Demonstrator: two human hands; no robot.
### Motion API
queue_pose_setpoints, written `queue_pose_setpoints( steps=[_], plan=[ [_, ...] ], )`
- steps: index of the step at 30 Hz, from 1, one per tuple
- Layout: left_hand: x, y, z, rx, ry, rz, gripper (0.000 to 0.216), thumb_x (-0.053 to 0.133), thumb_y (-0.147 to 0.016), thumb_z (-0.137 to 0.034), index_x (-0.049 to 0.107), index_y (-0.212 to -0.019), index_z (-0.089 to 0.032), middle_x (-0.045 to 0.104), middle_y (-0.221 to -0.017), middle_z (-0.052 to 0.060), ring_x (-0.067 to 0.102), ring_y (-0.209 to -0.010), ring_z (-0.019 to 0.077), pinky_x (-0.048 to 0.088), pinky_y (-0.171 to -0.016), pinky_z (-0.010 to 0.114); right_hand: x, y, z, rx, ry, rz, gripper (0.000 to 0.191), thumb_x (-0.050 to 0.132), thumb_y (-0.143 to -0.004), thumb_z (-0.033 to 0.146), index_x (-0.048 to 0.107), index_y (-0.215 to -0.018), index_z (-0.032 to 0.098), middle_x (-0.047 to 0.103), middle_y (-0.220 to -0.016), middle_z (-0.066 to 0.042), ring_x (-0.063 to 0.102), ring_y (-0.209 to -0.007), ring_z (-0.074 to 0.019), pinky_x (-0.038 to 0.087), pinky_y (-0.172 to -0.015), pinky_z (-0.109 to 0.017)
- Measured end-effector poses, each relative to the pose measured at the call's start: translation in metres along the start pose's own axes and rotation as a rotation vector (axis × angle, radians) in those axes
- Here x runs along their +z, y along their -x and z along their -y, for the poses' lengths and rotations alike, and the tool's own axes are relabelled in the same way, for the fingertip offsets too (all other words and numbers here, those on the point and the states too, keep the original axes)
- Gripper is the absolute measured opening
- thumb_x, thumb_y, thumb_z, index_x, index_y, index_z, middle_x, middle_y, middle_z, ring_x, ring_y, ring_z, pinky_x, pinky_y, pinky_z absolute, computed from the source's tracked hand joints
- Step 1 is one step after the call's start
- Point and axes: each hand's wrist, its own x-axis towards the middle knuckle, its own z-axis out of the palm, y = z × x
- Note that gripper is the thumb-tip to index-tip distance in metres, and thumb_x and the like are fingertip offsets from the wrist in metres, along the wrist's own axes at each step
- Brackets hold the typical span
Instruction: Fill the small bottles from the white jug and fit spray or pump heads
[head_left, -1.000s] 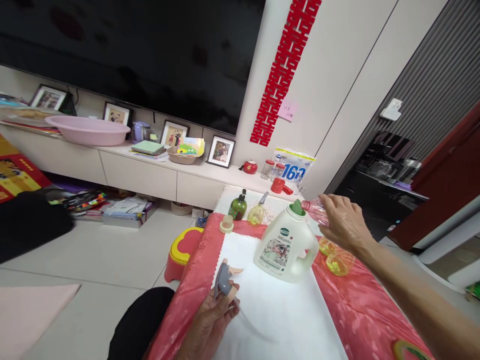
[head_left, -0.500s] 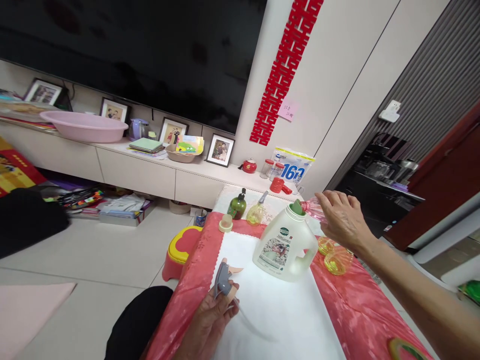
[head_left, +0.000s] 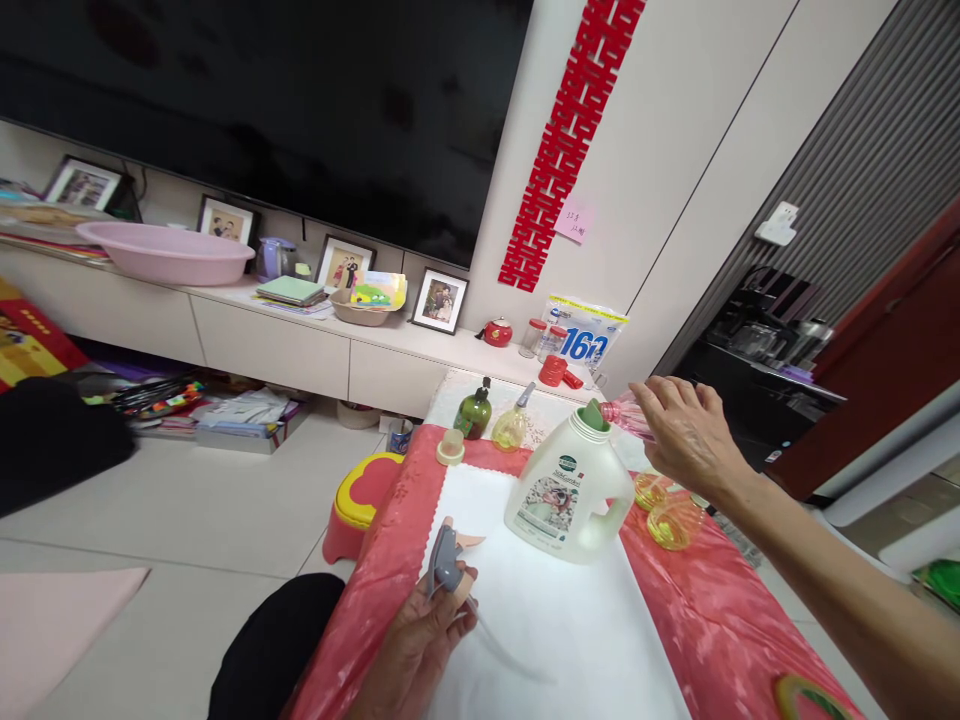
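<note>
My right hand [head_left: 686, 425] grips a clear pink bottle [head_left: 634, 412], tipped on its side. The bottle's neck meets the green spout in the mouth of a large white detergent jug [head_left: 566, 490], which stands upright on the table. In my left hand [head_left: 424, 625] is a grey and peach spray trigger head [head_left: 448, 565], its thin clear tube trailing down to the right over the white sheet [head_left: 540, 640]. A pale screw cap [head_left: 451, 447] lies left of the jug.
A green pump bottle [head_left: 474, 410] and a yellow-liquid bottle [head_left: 510, 427] stand behind the jug. To its right are yellow-liquid containers [head_left: 675, 522]. A tape roll [head_left: 810, 697] sits on the red tablecloth [head_left: 727, 620]. Beside the table is a stool [head_left: 365, 500].
Almost nothing differs. My right hand still holds the pink bottle tilted at the jug's mouth, and my left hand keeps the spray trigger head in the same place.
</note>
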Motion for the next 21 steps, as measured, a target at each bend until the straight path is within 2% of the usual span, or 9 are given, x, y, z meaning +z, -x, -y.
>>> queue_pose_setpoints(
  steps=[13,21],
  plan=[
    [0.0022,0.0009,-0.0003,0.014,-0.01,0.006,0.042,0.096,-0.057,-0.023,0.076,-0.094,-0.02,0.077,-0.101,0.007,0.069,-0.077,0.0158,0.056,-0.077,0.03,-0.0022,0.0001,-0.0028,-0.022,0.032,-0.02,0.058,0.056,-0.074,0.012,0.049,-0.131,0.017,0.057,-0.13,-0.013,0.048,-0.12,-0.0282,0.031,-0.099,-0.048],
    [-0.0003,0.0008,0.0003,0.009,-0.011,0.023,0.046,0.094,-0.06,-0.022,0.075,-0.102,-0.021,0.076,-0.101,0.006,0.069,-0.078,0.0153,0.055,-0.079,0.03,-0.0028,-0.0016,-0.0029,-0.03,0.044,-0.034,0.058,0.055,-0.073,0.01,0.049,-0.131,0.017,0.057,-0.13,-0.014,0.048,-0.121,-0.0287,0.029,-0.1,-0.049]
  ],
)
